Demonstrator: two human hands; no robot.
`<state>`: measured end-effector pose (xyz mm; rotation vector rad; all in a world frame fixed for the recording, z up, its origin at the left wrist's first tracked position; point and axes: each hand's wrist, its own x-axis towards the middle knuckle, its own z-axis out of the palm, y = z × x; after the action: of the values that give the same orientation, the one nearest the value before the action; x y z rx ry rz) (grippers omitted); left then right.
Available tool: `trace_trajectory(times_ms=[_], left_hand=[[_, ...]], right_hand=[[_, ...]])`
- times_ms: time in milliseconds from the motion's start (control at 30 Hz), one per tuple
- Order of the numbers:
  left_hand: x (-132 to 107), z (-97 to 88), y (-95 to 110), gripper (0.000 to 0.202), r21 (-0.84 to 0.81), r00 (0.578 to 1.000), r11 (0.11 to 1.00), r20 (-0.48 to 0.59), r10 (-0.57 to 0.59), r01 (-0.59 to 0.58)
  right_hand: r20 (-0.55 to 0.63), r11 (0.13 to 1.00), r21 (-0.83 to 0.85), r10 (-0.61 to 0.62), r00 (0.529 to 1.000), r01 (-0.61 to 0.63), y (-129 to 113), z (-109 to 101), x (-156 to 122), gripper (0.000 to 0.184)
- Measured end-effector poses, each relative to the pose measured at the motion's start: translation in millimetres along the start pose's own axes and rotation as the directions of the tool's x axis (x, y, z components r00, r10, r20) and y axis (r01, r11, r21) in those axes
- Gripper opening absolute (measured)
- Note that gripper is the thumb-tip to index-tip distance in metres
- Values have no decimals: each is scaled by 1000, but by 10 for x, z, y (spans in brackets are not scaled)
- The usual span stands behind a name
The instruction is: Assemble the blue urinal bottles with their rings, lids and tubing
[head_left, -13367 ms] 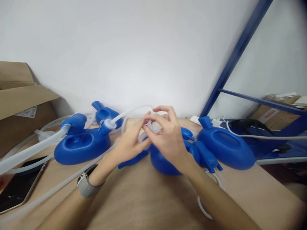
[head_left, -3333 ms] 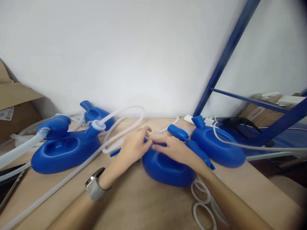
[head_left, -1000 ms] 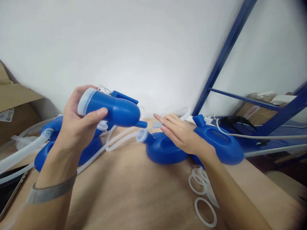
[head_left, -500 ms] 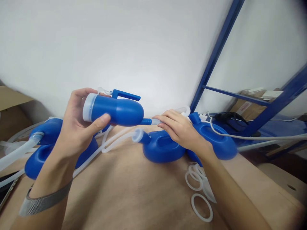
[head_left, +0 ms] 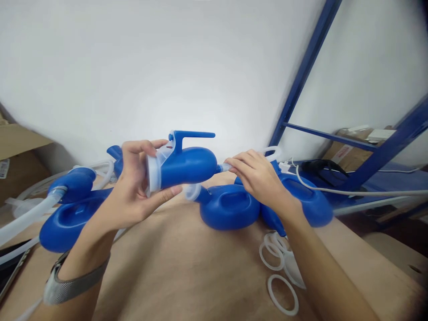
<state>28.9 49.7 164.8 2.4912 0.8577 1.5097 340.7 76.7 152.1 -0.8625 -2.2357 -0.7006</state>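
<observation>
A white wall [head_left: 200,67] rises behind a wooden table [head_left: 174,272]. The left hand [head_left: 140,183] is curled around the white cap [head_left: 154,173] of a blue container [head_left: 192,164], fingers on the far side, thumb on the near. The container is raised above the table, tipped sideways, spout to the right. There the right hand [head_left: 257,176] pinches a pale tube [head_left: 225,167], fingers bunched together. White rings [head_left: 282,307] lie near, to the right.

No text which can be read, a white label [head_left: 4,169] on the left cardboard box [head_left: 26,166] too small, a red-white label [head_left: 342,153] on the right carton [head_left: 357,153] also illegible.
</observation>
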Motion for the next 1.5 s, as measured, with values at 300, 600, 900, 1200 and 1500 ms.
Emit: trace_trajectory(times_ms=[300, 600, 900, 1200, 1500], left_hand=[[-43, -14, 21, 73, 94, 992, 988, 23, -123, 120], [-17, 109, -56, 74, 205, 994, 976, -59, 91, -77], [41, 131, -57, 80, 452, 912, 841, -127, 390, -297], [-10, 244, -145, 71, 579, 758, 696, -194, 623, -424], [-120, 302, -209, 43, 641, 740, 642, -166, 652, -422]], right_hand=[[-110, 988, 151, 39, 993, -22, -77, -42, -2, 33], [-112, 956, 224, 216, 970, -187, -155, -127, 3, 37], [-30, 929, 247, 293, 956, -277, -177, -145, 15, 38], [121, 789, 482, 372, 920, -382, -247, -195, 64, 41], [197, 731, 507, 418, 887, -457, -316, -157, 74, 42]])
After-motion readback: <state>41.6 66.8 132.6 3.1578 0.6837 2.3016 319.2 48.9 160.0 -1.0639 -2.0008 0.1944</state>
